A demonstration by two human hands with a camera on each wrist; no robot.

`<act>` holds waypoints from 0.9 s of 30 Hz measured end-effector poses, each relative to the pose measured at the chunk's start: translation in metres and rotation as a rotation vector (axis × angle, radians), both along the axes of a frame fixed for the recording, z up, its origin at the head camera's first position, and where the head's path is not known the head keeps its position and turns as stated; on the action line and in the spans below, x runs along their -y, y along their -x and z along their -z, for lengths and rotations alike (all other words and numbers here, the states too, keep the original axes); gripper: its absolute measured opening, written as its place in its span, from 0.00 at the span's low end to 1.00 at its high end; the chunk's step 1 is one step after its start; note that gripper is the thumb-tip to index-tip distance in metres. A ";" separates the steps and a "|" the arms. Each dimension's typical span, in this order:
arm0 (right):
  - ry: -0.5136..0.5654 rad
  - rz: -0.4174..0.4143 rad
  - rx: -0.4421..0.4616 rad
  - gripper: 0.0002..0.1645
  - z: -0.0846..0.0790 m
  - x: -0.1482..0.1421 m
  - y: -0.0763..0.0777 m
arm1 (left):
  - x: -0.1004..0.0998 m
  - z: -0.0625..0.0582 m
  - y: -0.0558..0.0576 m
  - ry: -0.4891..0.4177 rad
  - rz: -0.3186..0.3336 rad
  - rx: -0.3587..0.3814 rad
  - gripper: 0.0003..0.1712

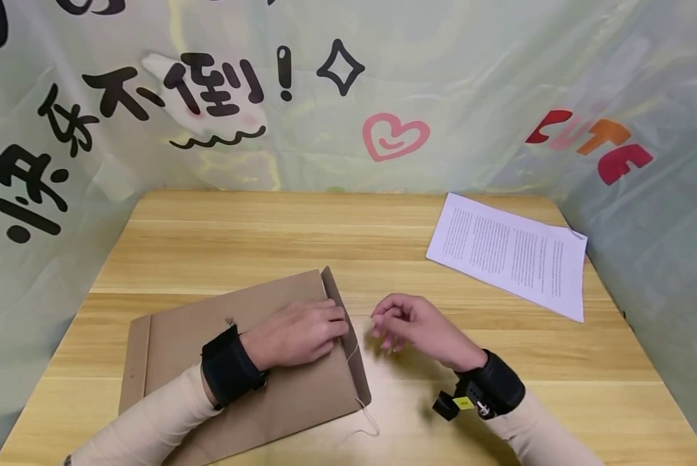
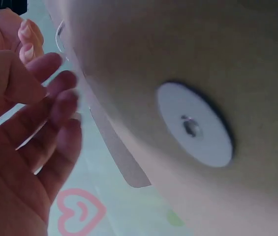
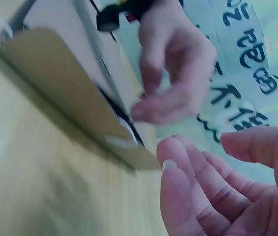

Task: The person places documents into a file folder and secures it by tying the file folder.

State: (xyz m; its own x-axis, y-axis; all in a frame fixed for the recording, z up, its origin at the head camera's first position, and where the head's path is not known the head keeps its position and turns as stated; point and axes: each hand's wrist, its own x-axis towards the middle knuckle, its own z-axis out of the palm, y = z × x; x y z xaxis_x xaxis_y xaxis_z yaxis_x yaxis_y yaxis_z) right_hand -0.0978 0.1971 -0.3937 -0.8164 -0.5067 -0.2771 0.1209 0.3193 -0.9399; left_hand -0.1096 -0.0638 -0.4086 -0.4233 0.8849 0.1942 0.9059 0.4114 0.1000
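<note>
A brown kraft-paper document envelope [image 1: 208, 330] with a string tie lies tilted on the table, its end flap [image 1: 356, 369] standing up on the right. My left hand [image 1: 301, 330] is over the envelope, fingertips right at the flap's fold; in the left wrist view its fingers are loosely bent with nothing between them. A white round button [image 2: 195, 125] with a metal rivet shows on the envelope there. Thin white string [image 1: 374, 424] trails from the flap's near corner. My right hand [image 1: 420, 323] hovers right of the flap, fingers loosely curled and holding nothing.
A stack of printed paper sheets [image 1: 508, 255] lies at the back right of the wooden table [image 1: 301, 226]. A printed cloth backdrop [image 1: 470, 84] with lettering and a pink heart closes off the back and sides. Both wrists wear black bands [image 1: 232, 366].
</note>
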 end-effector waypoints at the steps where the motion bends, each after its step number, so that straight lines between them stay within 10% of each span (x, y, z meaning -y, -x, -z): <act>1: -0.008 0.013 -0.009 0.19 -0.001 -0.004 0.001 | 0.000 0.000 0.000 0.001 -0.007 0.019 0.06; 14: -0.232 0.165 -0.207 0.16 -0.006 -0.050 0.006 | -0.034 0.006 0.007 -0.023 -0.057 0.063 0.11; 27: -0.520 0.278 -0.361 0.19 -0.002 -0.097 0.014 | -0.097 0.010 0.045 0.080 -0.148 0.116 0.20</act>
State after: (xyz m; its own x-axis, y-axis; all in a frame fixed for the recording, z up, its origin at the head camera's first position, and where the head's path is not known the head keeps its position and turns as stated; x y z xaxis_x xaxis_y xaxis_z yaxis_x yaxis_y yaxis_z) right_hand -0.1122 0.2942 -0.3918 -0.9836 -0.1397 -0.1140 -0.0277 0.7420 -0.6698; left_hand -0.1548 0.0335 -0.4188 -0.5653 0.8221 0.0676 0.8193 0.5500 0.1620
